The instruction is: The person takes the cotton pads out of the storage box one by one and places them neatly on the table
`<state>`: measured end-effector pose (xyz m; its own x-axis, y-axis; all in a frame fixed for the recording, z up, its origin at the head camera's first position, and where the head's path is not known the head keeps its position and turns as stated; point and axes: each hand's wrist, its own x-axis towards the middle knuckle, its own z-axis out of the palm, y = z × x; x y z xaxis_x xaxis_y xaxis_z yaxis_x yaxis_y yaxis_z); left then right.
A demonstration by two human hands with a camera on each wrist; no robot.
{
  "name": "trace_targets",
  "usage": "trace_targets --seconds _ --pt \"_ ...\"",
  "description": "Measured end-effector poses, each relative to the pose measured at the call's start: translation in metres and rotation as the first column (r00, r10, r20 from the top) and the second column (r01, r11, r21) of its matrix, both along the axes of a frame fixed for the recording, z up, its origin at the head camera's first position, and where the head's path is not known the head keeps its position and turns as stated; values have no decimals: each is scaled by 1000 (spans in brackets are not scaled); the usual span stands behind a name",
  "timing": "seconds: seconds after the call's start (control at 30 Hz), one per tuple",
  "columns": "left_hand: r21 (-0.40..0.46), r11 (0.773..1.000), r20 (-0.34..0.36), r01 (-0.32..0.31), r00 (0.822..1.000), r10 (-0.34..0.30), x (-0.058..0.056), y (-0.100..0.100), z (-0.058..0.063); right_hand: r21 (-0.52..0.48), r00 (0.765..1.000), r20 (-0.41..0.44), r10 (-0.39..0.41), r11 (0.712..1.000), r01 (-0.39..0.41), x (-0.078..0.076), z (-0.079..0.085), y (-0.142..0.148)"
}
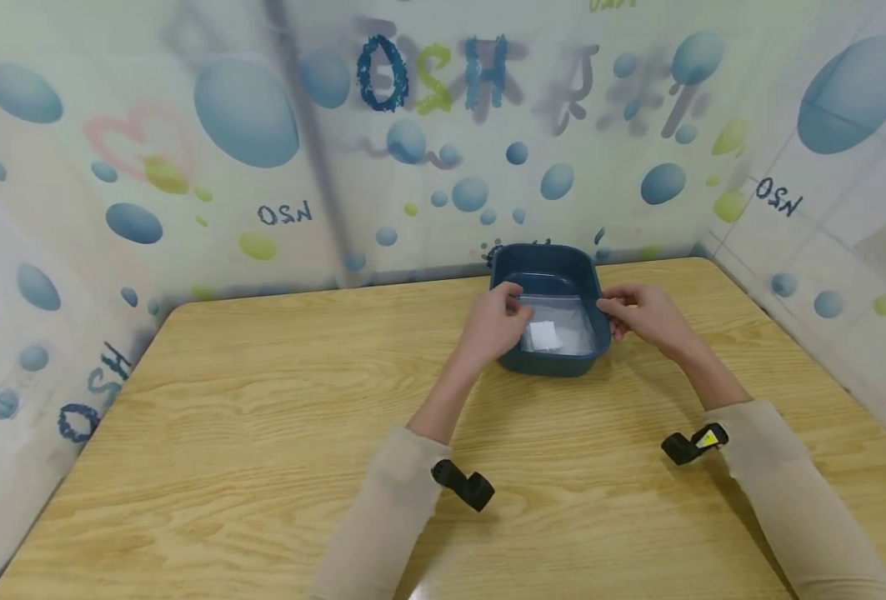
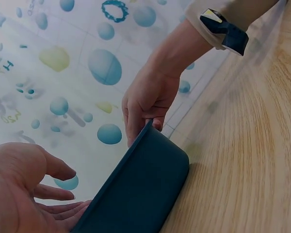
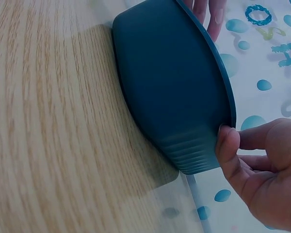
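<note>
While my right fingers [image 3: 229,146] pinch the tub [image 1: 551,364] and my left fingers [image 2: 60,168] spread loosely, I judge the bag [image 1: 578,325] placed, only release remaining.

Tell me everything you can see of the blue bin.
The bin is dark blue, open-topped and plastic-looking, with rounded corners, a thin rim and ribs on its outer wall near the right hand. It stands upright near the far edge of the table. Inside lies a clear bag with a white square. The right hand pinches the rim; the left hand reaches over the opposite side, its contact unclear.
</note>
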<state>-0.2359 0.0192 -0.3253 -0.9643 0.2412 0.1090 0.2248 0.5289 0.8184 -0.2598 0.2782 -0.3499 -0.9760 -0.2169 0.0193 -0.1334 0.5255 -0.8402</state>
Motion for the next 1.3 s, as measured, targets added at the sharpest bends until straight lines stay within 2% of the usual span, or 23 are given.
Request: trace_targets --seconds 0.27,0.43,0.63,0.97,1.3 --pt "-41 999 23 1 1000 0 -5 8 -4 -15 1000 -4 4 1000 -4 -1 -1 0" --pt "-92 996 74 19 997 -12 -9 11 -4 -6 1000 3 -6 1000 7 0 -1 -1" --pt "-142 988 163 56 986 -33 -15 15 -3 -6 1000 3 -10 1000 10 0 -1 -1" --pt "-164 984 227 75 973 -37 -21 18 -5 -17 1000 -5 -7 1000 7 0 -1 0" --pt "-184 979 311 87 950 -26 -30 24 -8 -10 1000 -16 -4 1000 4 0 0 1"
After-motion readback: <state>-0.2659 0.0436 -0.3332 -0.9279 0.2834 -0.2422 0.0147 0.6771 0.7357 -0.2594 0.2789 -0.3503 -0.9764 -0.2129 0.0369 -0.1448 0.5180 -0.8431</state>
